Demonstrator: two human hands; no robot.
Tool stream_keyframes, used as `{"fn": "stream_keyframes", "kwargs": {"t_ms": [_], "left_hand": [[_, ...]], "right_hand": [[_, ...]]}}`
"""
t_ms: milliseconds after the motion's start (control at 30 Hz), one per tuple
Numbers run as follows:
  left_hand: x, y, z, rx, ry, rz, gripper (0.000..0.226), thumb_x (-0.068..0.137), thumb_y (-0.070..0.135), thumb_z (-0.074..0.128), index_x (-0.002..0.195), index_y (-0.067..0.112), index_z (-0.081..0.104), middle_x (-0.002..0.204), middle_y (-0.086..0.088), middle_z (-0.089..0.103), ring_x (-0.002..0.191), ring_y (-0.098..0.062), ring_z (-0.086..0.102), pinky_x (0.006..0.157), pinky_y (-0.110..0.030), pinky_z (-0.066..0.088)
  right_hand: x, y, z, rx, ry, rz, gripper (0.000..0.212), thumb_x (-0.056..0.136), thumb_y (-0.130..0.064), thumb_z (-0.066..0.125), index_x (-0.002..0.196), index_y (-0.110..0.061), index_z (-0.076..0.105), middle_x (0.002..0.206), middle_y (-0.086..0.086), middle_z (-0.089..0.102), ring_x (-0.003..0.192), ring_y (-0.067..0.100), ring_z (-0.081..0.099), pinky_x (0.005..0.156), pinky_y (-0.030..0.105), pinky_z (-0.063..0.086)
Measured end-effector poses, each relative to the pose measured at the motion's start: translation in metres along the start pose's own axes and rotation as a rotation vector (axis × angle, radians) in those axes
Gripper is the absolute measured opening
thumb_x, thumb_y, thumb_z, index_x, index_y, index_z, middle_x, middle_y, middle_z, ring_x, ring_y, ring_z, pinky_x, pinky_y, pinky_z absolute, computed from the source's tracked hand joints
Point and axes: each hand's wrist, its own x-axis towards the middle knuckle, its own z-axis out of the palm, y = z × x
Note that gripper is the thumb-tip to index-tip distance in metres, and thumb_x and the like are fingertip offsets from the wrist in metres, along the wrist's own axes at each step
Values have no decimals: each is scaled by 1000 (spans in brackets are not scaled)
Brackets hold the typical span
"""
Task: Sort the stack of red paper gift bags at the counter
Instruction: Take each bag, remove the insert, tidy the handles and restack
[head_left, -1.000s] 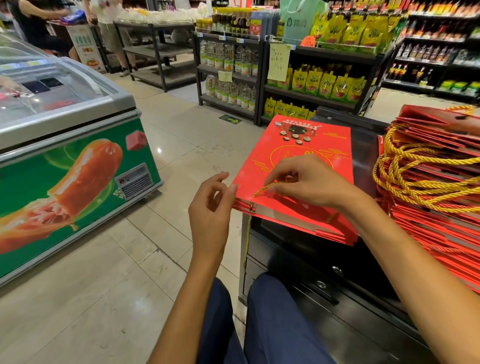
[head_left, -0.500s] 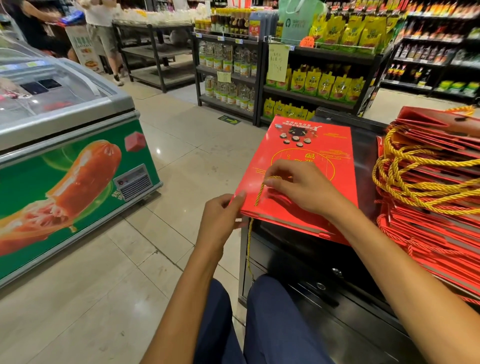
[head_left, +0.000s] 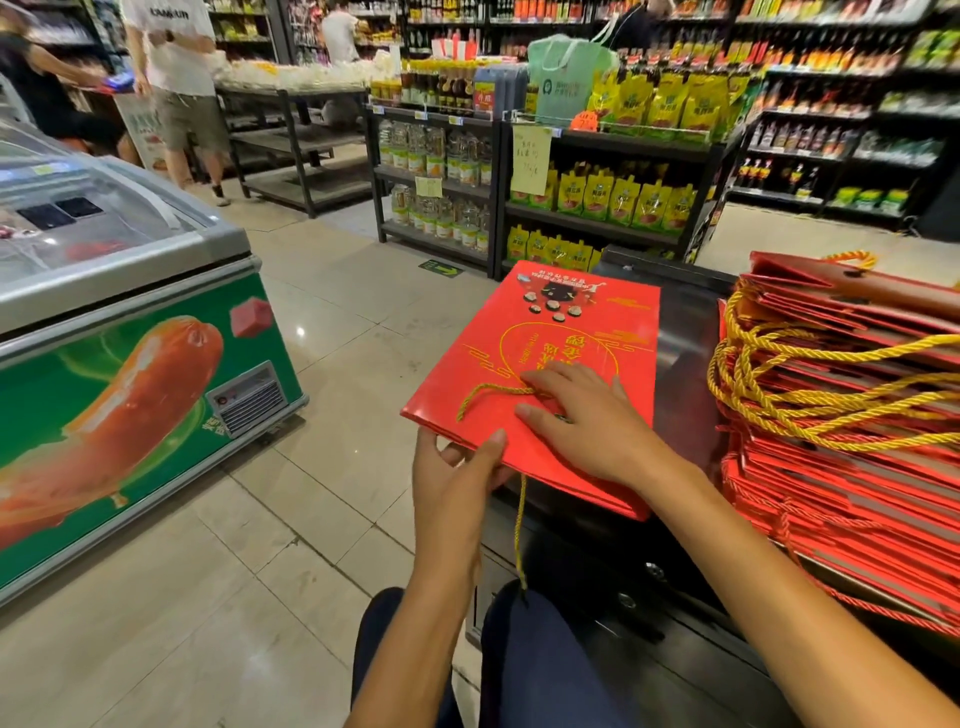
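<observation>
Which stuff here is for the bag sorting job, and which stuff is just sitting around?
For the job:
flat red bag
gold cord
big bag stack
left hand, right hand

Just sitting around:
freezer
shelves
green tote

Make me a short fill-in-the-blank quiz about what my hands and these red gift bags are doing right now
1. The left hand grips the near ____ of the flat red bag.
2. The right hand rests on top of that bag, fingers on its ____ cord handle.
3. The big stack of red bags lies to the ____ of the flat bag.
4. The chest freezer shows a picture of a ____.

Missing words: edge; yellow; right; sausage
</observation>
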Motion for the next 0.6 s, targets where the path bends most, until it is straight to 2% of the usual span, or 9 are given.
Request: {"fn": "stream_keyframes", "kwargs": {"t_ms": [33, 100, 167, 267, 333, 433, 500, 533, 600], "left_hand": [[4, 5, 0, -16, 43, 42, 48, 94, 2, 69, 135, 22, 56, 110, -21, 72, 99, -30, 75, 80, -39, 63], [16, 19, -1, -5, 117, 140, 44, 97, 0, 63, 135, 20, 55, 111, -20, 71, 99, -30, 73, 75, -35, 62], [27, 38, -2, 65, 140, 269, 38, 100, 3, 59, 133, 21, 55, 110, -12, 71, 98, -24, 71, 73, -33, 60], [37, 70, 1, 295, 105, 510, 30, 103, 12, 54, 126, 30, 57, 107, 13, 69, 103, -8, 67, 83, -41, 62], [39, 88, 6, 442, 35, 642, 25, 106, 19, 52, 127, 32, 57, 108, 15, 68, 103, -4, 66, 85, -41, 62], [40, 97, 12, 773, -48, 860, 41, 105, 14, 51, 139, 36, 54, 117, 8, 65, 106, -3, 60, 91, -26, 55], [43, 87, 11, 992, -117, 947, 56, 101, 4, 53, 146, 37, 51, 123, 1, 62, 108, -9, 58, 92, -23, 50], [43, 77, 9, 1085, -163, 955, 61, 98, 2, 55, 148, 38, 50, 124, -2, 61, 107, -12, 58, 91, -28, 53], [42, 54, 7, 1249, -268, 932, 66, 94, 2, 57, 150, 37, 48, 122, -4, 61, 103, -21, 59, 83, -42, 56]], "right_hand": [[1, -1, -2, 87, 12, -32, 53, 101, -57, 47, 148, -32, 48, 151, -5, 48, 145, 19, 37, 121, 58, 22], [3, -2, -11, 254, 53, -76, 50, 102, -50, 53, 147, -27, 51, 148, -5, 52, 138, 13, 46, 117, 37, 32], [2, -5, -25, 405, 125, -65, 49, 101, -45, 58, 147, -28, 52, 146, -8, 54, 133, 7, 49, 110, 25, 36], [0, -10, -49, 591, 237, -59, 53, 98, -52, 55, 147, -32, 50, 149, -14, 51, 136, 2, 46, 111, 25, 36], [-1, -13, -65, 676, 321, -61, 54, 102, -48, 50, 152, -30, 44, 155, -14, 44, 139, -2, 42, 108, 15, 35], [-6, -17, -83, 799, 435, -31, 51, 108, -44, 40, 157, -31, 35, 154, -19, 39, 120, -27, 40, 90, -7, 32], [-7, -16, -86, 801, 485, -23, 50, 109, -45, 38, 157, -31, 35, 152, -22, 37, 112, -38, 33, 86, -10, 30], [-7, -14, -86, 776, 497, -22, 48, 109, -44, 38, 156, -30, 38, 152, -22, 38, 113, -37, 33, 89, -10, 29], [-6, -9, -85, 691, 474, -23, 42, 108, -40, 44, 148, -28, 50, 149, -17, 46, 121, -23, 42, 97, -2, 32]]}}
